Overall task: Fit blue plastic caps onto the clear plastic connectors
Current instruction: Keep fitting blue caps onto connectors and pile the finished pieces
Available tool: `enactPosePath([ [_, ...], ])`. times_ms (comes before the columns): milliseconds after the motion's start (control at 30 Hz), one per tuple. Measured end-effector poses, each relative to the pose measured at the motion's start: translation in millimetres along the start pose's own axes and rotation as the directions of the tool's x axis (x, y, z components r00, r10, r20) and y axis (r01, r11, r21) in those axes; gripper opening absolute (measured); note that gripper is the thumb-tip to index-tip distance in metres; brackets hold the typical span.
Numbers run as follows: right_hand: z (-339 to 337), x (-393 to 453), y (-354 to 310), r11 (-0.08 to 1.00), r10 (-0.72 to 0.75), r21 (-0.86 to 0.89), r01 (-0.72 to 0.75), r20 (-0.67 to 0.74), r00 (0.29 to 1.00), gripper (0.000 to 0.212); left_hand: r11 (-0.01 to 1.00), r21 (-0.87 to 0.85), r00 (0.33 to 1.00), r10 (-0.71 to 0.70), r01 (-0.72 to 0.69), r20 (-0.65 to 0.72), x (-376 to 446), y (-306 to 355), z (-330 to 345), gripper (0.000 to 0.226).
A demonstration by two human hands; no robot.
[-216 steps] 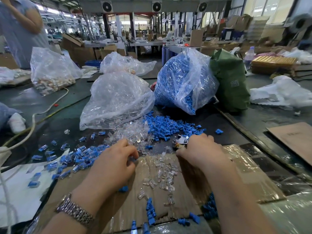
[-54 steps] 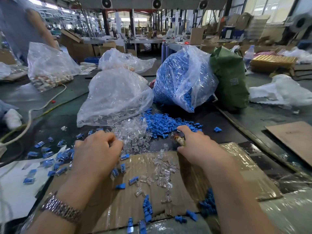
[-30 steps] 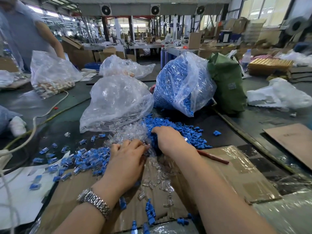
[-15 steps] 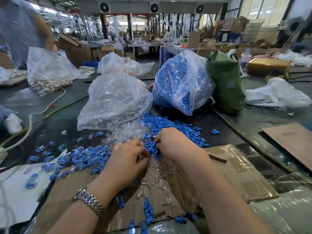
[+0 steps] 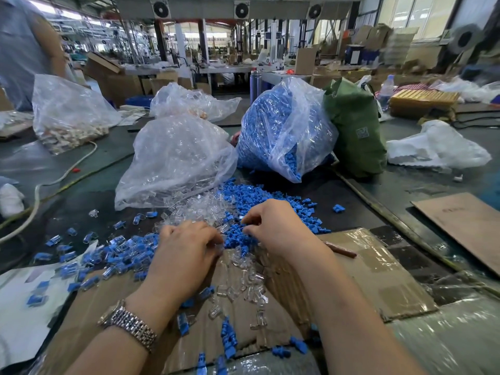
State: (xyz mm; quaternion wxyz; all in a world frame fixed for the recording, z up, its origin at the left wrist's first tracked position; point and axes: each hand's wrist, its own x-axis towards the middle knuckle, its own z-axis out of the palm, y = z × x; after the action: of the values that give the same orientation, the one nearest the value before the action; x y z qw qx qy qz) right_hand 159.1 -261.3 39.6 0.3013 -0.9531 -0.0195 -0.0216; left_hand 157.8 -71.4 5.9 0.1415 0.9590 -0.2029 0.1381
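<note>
Two hands work at the middle of the bench (image 5: pixel 422 190) — the left hand (image 5: pixel 186 255), a metal watch (image 5: pixel 130 324) on its wrist, curled knuckles-up with fingers hidden, so I cannot tell what it grips. The right hand (image 5: pixel 278 228) pinches into the loose blue caps (image 5: pixel 273 196), too many to count, beside the heap of clear connectors (image 5: pixel 200 207). Behind stand two bags — one of connectors (image 5: pixel 176 158), one of caps (image 5: pixel 281 125). Capped pieces (image 5: pixel 119 250) lie scattered left.

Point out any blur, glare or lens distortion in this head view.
Head view: wide-angle bending toward the edges; motion blur at the lower right plastic wrap and far right background; window light glares off the clear bag and blue-cap bag; both hands, left hand and right hand, stay fairly sharp.
</note>
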Motion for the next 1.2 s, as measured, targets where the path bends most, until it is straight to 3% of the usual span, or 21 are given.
enactPosePath([
  [200,0.4,-3.7,-2.8,0.997,-0.035,0.071,0.036,-0.01,0.999,0.017,0.995,-0.099,0.993,-0.019,0.008,-0.116,-1.3,0.8,-3.8,0.006],
  [400,3.6,-1.9,-1.5,0.997,-0.074,0.038,0.074,-0.007,0.997,0.011,0.983,-0.18,0.996,0.002,-0.019,-0.094,-1.7,2.7,-7.3,0.011],
  [500,5.6,-2.1,-3.3,0.985,-0.108,0.135,0.109,-0.015,0.994,0.011,0.951,-0.308,0.989,-0.062,0.018,-0.135,-1.0,3.3,-9.6,0.011],
  [567,5.5,-3.0,-5.5,0.936,-0.118,0.331,0.121,-0.031,0.993,0.012,0.875,-0.476,0.977,-0.173,0.094,-0.126,0.4,3.7,-11.9,0.011],
  [633,3.9,-2.9,-6.7,0.849,-0.152,0.506,0.154,-0.046,0.987,0.01,0.734,-0.658,0.966,-0.257,0.17,-0.036,0.7,3.9,-14.5,0.012],
  [733,0.8,-3.0,-6.8,0.749,-0.163,0.645,0.153,-0.044,0.986,0.008,0.485,-0.842,0.956,-0.274,0.236,0.11,1.0,3.5,-19.9,0.012],
  [800,1.2,-3.4,-7.7,0.712,-0.166,0.692,0.118,0.004,0.986,0.007,0.397,-0.884,0.954,-0.258,0.248,0.152,1.1,2.3,-22.4,0.02],
  [1000,0.4,-4.8,-10.6,0.692,-0.17,0.715,0.094,0.035,0.985,0.007,0.347,-0.913,0.972,-0.168,0.216,0.166,1.2,-0.7,-23.3,0.037],
  [1200,-5.8,-8.8,-8.5,0.773,-0.178,0.618,0.144,-0.007,0.984,0.004,0.304,-0.935,0.973,-0.191,0.183,0.129,0.2,-4.6,-23.9,0.035],
])
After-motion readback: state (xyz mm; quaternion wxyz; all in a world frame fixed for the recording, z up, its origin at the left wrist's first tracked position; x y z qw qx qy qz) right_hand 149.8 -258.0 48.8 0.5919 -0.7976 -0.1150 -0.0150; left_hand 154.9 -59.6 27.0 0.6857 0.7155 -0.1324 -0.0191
